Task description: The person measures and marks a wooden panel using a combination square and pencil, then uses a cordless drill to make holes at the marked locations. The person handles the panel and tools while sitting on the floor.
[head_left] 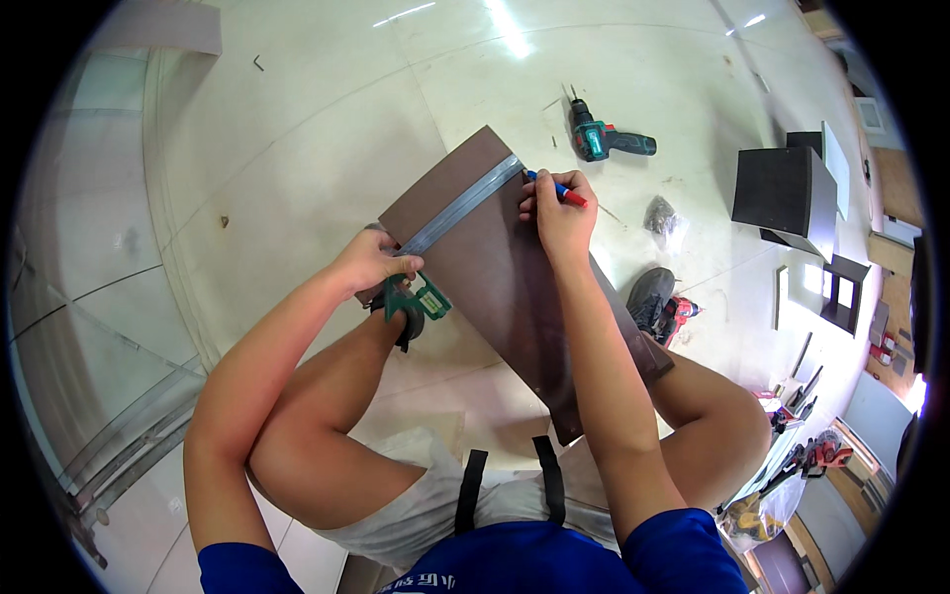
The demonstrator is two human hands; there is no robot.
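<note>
Clenched around a red and blue pencil, right hand resting on a dark brown board, pencil tip touching the board just beside the metal blade of a combination square. Left hand gripping the square's green head at the board's left edge, pressing it against that edge.

Board: flat, long, rectangular, smooth matte brown, lying across the person's bare knees above a pale tiled floor. Long axis running from about eleven o'clock, far end, to about five o'clock, near end by the right knee. Far corner pointing toward twelve o'clock.

Square's blade: thin, grey, shiny, laid across the board's far end, running from about eight o'clock at the head to about two o'clock at the pencil. Pencil pointing toward ten o'clock, red end trailing to the right.

Around: a green cordless drill on the floor at one o'clock from the board, well apart; a small clear plastic bag at three o'clock; a dark shoe beside a red tool near the board's right edge; a black box-shaped cabinet farther right.
</note>
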